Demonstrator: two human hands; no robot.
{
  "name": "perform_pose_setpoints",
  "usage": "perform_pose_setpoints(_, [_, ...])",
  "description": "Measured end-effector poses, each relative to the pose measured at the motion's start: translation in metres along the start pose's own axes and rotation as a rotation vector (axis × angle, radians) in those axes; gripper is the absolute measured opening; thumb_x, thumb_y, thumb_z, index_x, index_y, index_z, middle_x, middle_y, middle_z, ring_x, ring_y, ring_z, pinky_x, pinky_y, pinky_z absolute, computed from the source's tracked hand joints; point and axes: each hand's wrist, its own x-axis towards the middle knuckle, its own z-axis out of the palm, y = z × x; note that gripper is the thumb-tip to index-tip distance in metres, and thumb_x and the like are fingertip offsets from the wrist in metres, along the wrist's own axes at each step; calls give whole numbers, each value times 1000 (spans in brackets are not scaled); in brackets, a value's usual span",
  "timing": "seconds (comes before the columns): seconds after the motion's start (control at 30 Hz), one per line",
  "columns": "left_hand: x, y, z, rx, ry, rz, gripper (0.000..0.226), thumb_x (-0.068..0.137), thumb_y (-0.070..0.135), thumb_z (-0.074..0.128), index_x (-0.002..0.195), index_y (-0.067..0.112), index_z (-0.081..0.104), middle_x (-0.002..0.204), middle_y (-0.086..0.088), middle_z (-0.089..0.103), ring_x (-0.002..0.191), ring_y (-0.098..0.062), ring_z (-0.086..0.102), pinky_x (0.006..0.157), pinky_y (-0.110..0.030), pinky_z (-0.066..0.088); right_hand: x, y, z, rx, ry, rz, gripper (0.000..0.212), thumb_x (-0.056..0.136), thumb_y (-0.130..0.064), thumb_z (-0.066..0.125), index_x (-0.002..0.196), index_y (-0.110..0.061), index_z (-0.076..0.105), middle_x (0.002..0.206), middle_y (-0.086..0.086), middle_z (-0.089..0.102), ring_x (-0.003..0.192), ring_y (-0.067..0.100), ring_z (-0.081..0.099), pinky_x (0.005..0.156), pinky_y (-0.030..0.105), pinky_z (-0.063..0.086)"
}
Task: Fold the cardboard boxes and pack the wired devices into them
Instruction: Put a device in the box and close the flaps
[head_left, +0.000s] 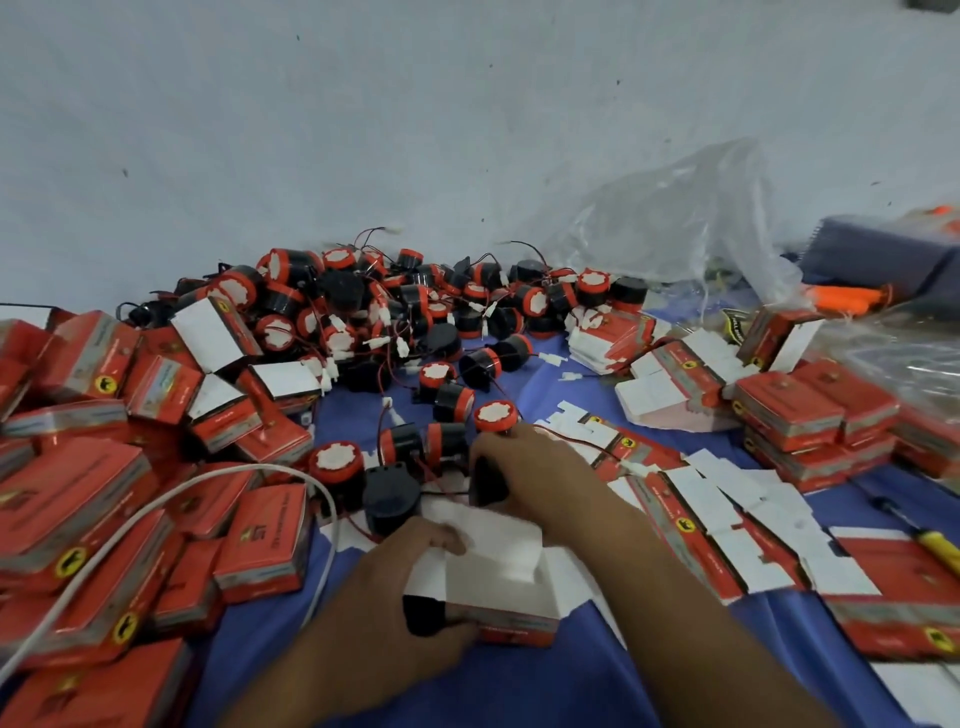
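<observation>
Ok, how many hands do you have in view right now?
2. The left hand holds the open box near the bottom centre; the right hand grips a black device just beyond it. Neither is hidden.

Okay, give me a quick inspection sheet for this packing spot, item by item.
Surface: blue cloth, crowded.
Job's things: wired devices heaped at the back; closed boxes piled left; flat blanks right; open box in front.
Clutter: plastic bag; yellow-handled tool.
Hands: left hand holds the open box; right hand grips a black device.
Cables: white cord loops over the left boxes; thin red-black leads on the devices.
Surroundings: white wall.
</observation>
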Motion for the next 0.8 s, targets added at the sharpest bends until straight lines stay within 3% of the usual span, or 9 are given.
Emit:
perform_pose_setpoints(0.07, [-1, 1, 0, -20, -6, -9, 62, 68, 53, 75, 120, 52, 42, 128, 37, 44, 115, 16, 46, 86, -3, 41, -5, 14, -8, 216, 130, 79, 57, 76, -21, 85, 119, -27, 49, 115, 8, 50, 94, 31, 61, 80, 41, 55])
perform_pose_setpoints(0.13, [0, 3, 0, -21, 10, -20, 65, 66, 55, 75, 120, 57, 39, 126, 40, 42, 112, 17, 46, 82, -3, 43, -16, 27, -18, 527, 370, 168, 43, 80, -24, 83, 106, -25, 49, 106, 2, 55, 87, 20, 60, 71, 31, 52])
perform_pose_setpoints(0.23, [0, 5, 2, -27, 37, -15, 69, 65, 59, 74, 123, 60, 37, 130, 44, 38, 115, 20, 42, 83, 1, 39, -31, 39, -33, 750, 653, 237, 38, 82, -28, 80, 98, -30, 46, 92, -10, 59, 82, 10, 60, 64, 21, 49])
perform_pose_setpoints(0.37, [1, 1, 2, -41, 71, 5, 88, 63, 65, 76, 138, 57, 29, 130, 43, 40, 120, 23, 38, 83, 0, 41, -48, 44, -37, 972, 696, 273, 39, 82, -33, 79, 109, -34, 51, 91, -17, 64, 77, 16, 68, 65, 36, 60])
perform_pose_setpoints(0.47, [0, 1, 3, 12, 84, -1, 98, 59, 71, 75, 142, 57, 25, 130, 45, 37, 123, 22, 36, 86, -12, 43, -57, 47, -34, 1310, 636, 331, 31, 87, -25, 77, 115, -25, 63, 95, -1, 71, 84, 22, 70, 69, 31, 60])
perform_pose_setpoints(0.57, [-1, 7, 4, -6, 80, 6, 100, 57, 73, 75, 141, 61, 22, 126, 46, 39, 117, 26, 38, 75, -4, 46, -72, 49, -39, 1688, 667, 282, 30, 88, -8, 73, 113, -14, 59, 111, 20, 66, 91, 24, 73, 83, 37, 61])
perform_pose_setpoints(0.63, [-1, 11, 5, -29, 79, 21, 100, 56, 73, 75, 140, 64, 21, 122, 48, 40, 113, 28, 40, 73, 2, 43, -83, 46, -41, 1653, 762, 199, 40, 82, -13, 78, 113, -15, 53, 114, 16, 66, 98, 26, 74, 87, 43, 60])
perform_pose_setpoints(0.7, [-1, 13, 6, -42, 73, 14, 102, 56, 76, 74, 140, 65, 18, 120, 49, 39, 112, 28, 39, 75, 1, 44, -92, 36, -43, 1442, 877, 125, 47, 77, -24, 83, 111, -23, 50, 109, 4, 68, 102, 29, 71, 87, 49, 60])
perform_pose_setpoints(0.8, [-3, 12, 7, -58, 81, 17, 104, 57, 78, 73, 143, 62, 18, 123, 45, 40, 117, 23, 39, 78, 1, 43, -101, 14, -47, 1135, 985, -69, 58, 80, -34, 83, 126, -35, 49, 119, -7, 65, 109, 21, 67, 83, 32, 59])
